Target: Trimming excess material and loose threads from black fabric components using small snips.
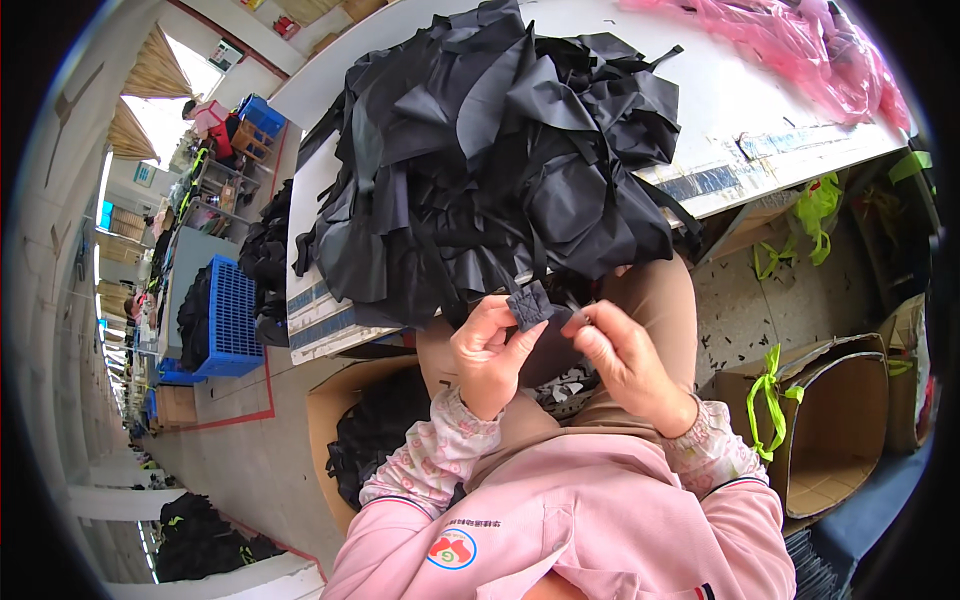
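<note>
My left hand (pixel 492 352) pinches a small dark fabric tab (pixel 530 305) with crossed stitching between thumb and fingers, held up above my lap. Close to its right, my right hand (pixel 632 368) is closed, thumb against the fingers, around something small and dark that I cannot make out. Just beyond both hands, a big heap of black fabric pieces (pixel 480 150) covers much of the white table (pixel 725 110) and droops over its near edge.
Pink plastic wrapping (pixel 800 60) lies at the table's far right. An open cardboard box (pixel 835 430) with a lime-green tie stands at right. Another cardboard box (pixel 325 415) holding black material sits by my left leg. A blue crate (pixel 235 320) is farther left.
</note>
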The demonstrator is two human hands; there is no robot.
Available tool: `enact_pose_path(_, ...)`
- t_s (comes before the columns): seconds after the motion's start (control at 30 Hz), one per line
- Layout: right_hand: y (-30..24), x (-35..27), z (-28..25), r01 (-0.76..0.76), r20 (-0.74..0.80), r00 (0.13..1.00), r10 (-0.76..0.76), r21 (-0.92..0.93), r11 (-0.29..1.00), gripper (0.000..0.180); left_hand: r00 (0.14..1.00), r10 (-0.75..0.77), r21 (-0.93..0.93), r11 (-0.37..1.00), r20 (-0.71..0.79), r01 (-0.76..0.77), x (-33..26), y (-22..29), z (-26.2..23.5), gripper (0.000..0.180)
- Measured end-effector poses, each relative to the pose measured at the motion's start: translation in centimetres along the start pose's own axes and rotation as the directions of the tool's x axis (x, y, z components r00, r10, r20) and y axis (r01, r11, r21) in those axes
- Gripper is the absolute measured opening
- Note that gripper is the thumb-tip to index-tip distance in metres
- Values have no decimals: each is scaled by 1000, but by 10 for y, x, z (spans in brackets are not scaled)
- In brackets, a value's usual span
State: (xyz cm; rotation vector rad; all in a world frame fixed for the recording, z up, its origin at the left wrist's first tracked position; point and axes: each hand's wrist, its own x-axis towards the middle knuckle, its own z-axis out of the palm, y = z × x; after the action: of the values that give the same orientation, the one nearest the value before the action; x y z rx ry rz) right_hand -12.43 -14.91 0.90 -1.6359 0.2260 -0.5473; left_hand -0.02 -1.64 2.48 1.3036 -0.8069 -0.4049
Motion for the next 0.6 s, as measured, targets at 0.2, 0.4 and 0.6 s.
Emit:
enact_pose_path(0.2, -8, -4, 9, -403, 303, 908, 291, 438, 804, 23, 999, 31, 29, 999, -39, -30, -3, -1, -2, 15)
enact_pose_path(0.4, -8, 0, 15, -350, 228, 932, 283, 357, 866, 24, 999, -6, 4, 1000, -42, 6, -5, -2, 0, 12)
enact_pose_path(0.6, -3, 3, 21, -21, 26, 999, 20, 43, 999, 26, 993, -93, 73, 992, -75, 99, -11, -6, 2, 11)
